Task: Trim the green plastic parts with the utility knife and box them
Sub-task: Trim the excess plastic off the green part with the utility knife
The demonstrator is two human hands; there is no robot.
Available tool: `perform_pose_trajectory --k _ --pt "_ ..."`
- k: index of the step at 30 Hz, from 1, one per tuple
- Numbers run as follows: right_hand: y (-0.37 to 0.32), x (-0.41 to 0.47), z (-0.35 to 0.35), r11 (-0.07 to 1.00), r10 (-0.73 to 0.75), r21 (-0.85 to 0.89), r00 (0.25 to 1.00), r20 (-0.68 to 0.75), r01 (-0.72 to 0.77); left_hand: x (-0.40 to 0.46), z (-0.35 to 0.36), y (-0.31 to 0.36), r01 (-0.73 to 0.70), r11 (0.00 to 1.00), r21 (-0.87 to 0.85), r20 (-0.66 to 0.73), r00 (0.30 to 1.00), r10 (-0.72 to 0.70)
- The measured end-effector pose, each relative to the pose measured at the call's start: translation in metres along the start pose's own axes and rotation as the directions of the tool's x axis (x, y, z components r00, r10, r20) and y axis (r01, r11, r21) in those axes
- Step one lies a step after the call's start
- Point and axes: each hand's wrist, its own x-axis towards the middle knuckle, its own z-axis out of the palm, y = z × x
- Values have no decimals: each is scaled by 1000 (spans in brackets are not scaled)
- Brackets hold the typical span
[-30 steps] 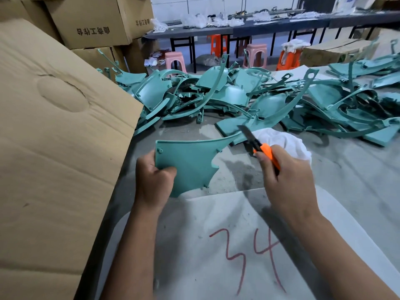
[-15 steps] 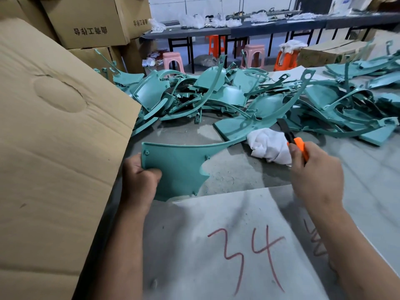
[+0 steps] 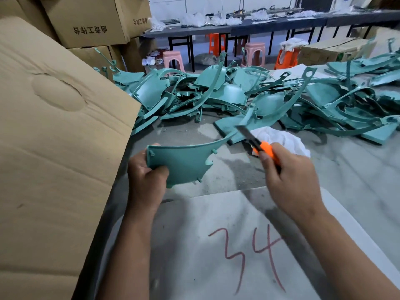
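Behind lay one heap of green parts [image 3: 249, 100]; my left hand [image 3: 145, 180] gripped one green part [image 3: 184, 161], my right hand [image 3: 290, 176] clasped one utility knife [image 3: 257, 145].

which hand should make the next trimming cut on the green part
Right. The right hand grips the utility knife, blade out near the tip of the green part. The left hand grips that part's near corner, so it steadies.
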Motion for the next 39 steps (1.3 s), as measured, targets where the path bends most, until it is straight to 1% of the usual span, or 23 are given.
perform_pose_trajectory --k 2,4,6,7,8,11,13,14,16,18,20,21,22,23,25,27,28,30,32,34,35,37,39 --pt "18 6 -3 982 156 -105 987 -31 -159 1 -3 -2 10 1000 1 36 999 -10" --pt "31 10 -7 931 301 -194 951 -65 -308 0 -2 -3 11 1000 7 56 998 -11" --pt "36 11 -11 903 364 -202 925 -109 -379 -1 -2 -2 -22 999 25 46 999 21" --pt "34 10 -11 914 352 -174 929 -115 -367 -1 -2 -1 -58 997 57 39 998 56" --pt "27 8 -9 939 307 -132 946 -102 -319 -1 -2 -1 -107 988 108 36 994 103" --pt "-6 -1 2 998 56 39 998 10 -56 -1 -2 -1 -262 928 266 33 964 262" --pt "-23 -7 10 994 -76 86 991 106 67 -3 1 0 -357 880 314 25 929 369" --pt "-26 -9 13 992 -106 83 984 143 94 -3 1 1 -392 863 320 8 911 412" --pt "-19 -8 15 995 -77 68 986 148 67 -4 0 0 -427 847 316 -46 885 464" --pt "-5 -4 10 998 67 -21 992 108 -65 -3 -2 -1 -431 840 329 -91 871 482" --pt "10 1 4 958 243 -173 968 58 -230 -4 -2 0 -435 831 348 -106 862 496" --pt "14 2 2 935 291 -220 956 31 -278 -4 -1 1 -444 827 345 -107 857 504" --pt "15 1 2 930 301 -226 954 9 -292 -5 0 2 -458 820 344 -103 849 518" --pt "12 0 2 945 274 -184 962 -3 -270 -5 2 3 -473 807 352 -97 840 535" --pt "-2 -4 3 991 132 -28 991 19 -132 -5 4 3 -479 793 377 -99 830 549" --pt "-15 -8 6 997 -24 75 997 79 18 -5 4 1 -460 807 370 -119 838 532" --pt "-18 -9 9 994 -63 92 993 95 55 -5 4 0 -449 819 358 -131 844 520" --pt "-18 -8 13 998 -40 61 995 91 34 -6 4 -1 -433 836 336 -159 849 504" --pt "-11 -5 13 996 92 -18 995 24 -92 -6 5 -1 -411 858 307 -196 855 480" --pt "2 -1 10 963 237 -119 969 -67 -243 -3 6 -2 -317 922 220 -267 890 370" --pt "8 -1 9 943 270 -182 960 -79 -280 -2 6 -4 -246 956 160 -303 909 285" --pt "9 -2 9 925 244 -298 970 -11 -237 1 7 -4 -113 993 26 -324 939 116" --pt "3 -5 13 937 155 -330 983 98 -115 2 10 -3 -12 991 -137 -310 950 -31"
